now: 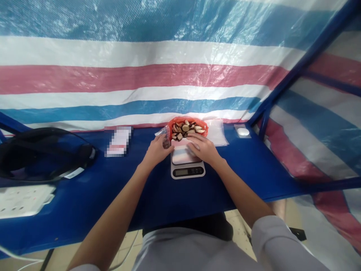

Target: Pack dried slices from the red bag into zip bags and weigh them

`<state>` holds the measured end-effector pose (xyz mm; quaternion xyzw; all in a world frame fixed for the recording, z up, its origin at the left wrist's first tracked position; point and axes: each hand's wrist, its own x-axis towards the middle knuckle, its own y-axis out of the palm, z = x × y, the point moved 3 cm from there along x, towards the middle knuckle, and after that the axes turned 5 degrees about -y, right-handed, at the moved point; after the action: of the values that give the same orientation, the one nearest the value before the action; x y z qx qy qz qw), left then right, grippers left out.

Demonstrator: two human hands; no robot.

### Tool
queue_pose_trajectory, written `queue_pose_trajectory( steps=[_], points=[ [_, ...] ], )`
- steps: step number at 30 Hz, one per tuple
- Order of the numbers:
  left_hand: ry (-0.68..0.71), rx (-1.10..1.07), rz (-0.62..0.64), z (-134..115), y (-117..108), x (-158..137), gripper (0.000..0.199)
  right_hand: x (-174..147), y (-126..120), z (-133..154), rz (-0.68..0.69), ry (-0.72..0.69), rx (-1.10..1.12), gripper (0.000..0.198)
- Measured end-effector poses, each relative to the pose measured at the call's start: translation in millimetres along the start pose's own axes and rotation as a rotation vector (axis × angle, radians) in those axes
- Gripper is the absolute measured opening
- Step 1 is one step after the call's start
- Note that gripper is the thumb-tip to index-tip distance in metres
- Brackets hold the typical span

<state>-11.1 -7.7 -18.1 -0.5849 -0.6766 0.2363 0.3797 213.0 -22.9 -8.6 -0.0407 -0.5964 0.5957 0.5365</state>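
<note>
On the blue table stands a kitchen scale (188, 171) with a shiny plate and a small display at its front. Right behind it, an orange-red plastic bag (207, 130) lies open, full of dried slices (185, 128), pale with dark brown rims. To the left of the scale, my left hand (158, 150) is closed on a small clear plastic bag (163, 131), with something brown showing inside it. My right hand (205, 149) reaches over the scale's right side, fingers stretched towards the near edge of the slices. No held thing shows in it.
Flat clear bags (218, 132) lie to the right of the orange-red bag, then a white rounded object (243, 131). Leftward are a blurred-out phone-like item (120, 141), a black headset (42, 131) and a white power strip (25, 201). A striped tarp (141, 77) backs the table.
</note>
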Motion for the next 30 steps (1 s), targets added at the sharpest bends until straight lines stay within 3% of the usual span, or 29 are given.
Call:
queue_pose_trajectory(
  steps=[4,10,18,25,30],
  points=[
    [-0.025,-0.037,0.031,0,9,2,0.061,2,6,2,0.005,-0.029,0.004,0.033],
    [-0.111,-0.105,-0.025,5,0,2,0.051,2,9,3,0.011,-0.035,0.061,0.032],
    [-0.166,-0.546,-0.065,-4,-20,-4,0.047,24,0,9,-0.054,0.050,0.412,0.031],
    [-0.265,-1.052,0.162,-31,-24,-13,0.043,39,1,-2,-0.151,0.271,0.891,0.039],
    [-0.285,-1.195,0.330,-41,-19,-20,0.034,39,-3,-7,-0.132,0.291,0.972,0.044]
  ],
)
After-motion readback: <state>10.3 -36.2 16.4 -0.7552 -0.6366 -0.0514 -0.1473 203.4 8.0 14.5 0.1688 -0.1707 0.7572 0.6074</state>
